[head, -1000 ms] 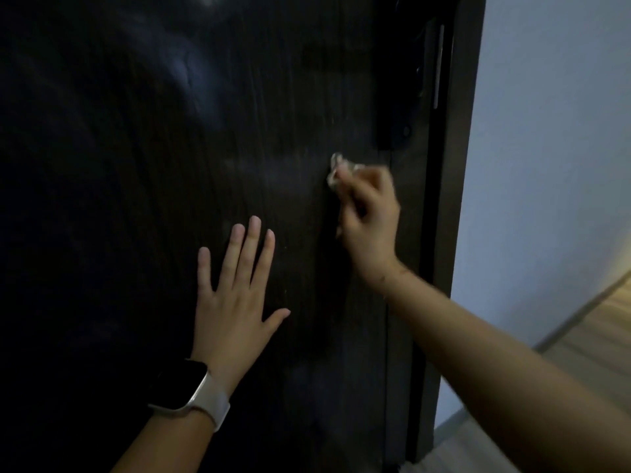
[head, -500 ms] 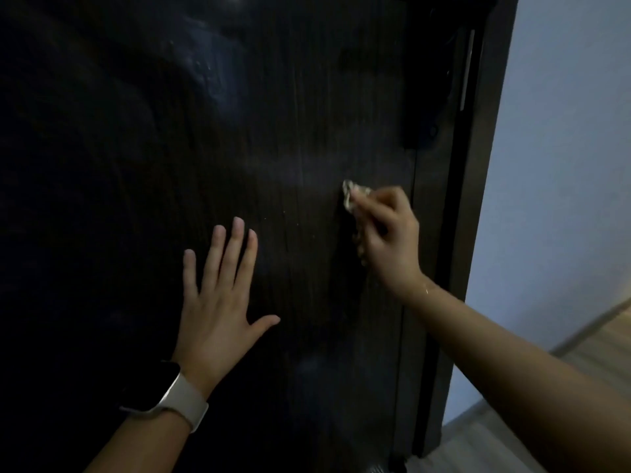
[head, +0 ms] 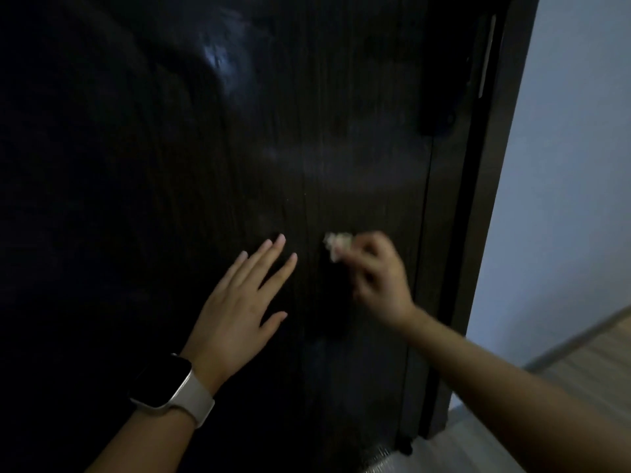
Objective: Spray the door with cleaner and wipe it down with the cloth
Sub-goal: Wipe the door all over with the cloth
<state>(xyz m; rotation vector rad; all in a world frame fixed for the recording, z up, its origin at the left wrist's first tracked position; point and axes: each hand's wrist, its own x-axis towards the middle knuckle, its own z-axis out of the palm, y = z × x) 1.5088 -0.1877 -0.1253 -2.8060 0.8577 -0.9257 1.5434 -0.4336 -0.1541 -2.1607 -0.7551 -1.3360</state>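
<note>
Right now your right hand [head: 377,278] pinches a small wad of cloth [head: 336,243] between thumb and curled fingers and holds it against the door [head: 307,148], about midway up the visible panel and a little in from the lock-side edge. Bunching the cloth that tightly probably gives you firm pressure on one spot, though it covers little surface per stroke. The hand is blurred, so you appear to be mid-wipe; I cannot tell the direction from this view alone.

Your left hand [head: 239,302] lies flat on the door just beside the cloth, fingers straight and slightly spread, thumb out to the side, holding nothing. It looks placed there to brace the door so that it does not swing under your rubbing. A watch [head: 167,387] sits on that wrist.

Your right forearm comes in from the lower right and angles up to the panel with the wrist bent back; your left forearm rises from the bottom edge, nearly in line with its hand.

Pale hazy streaks show on the dark wood above both hands, likely cleaner or smear not yet wiped. A dark lock [head: 440,97] sits high near the edge. No spray bottle is in view.
</note>
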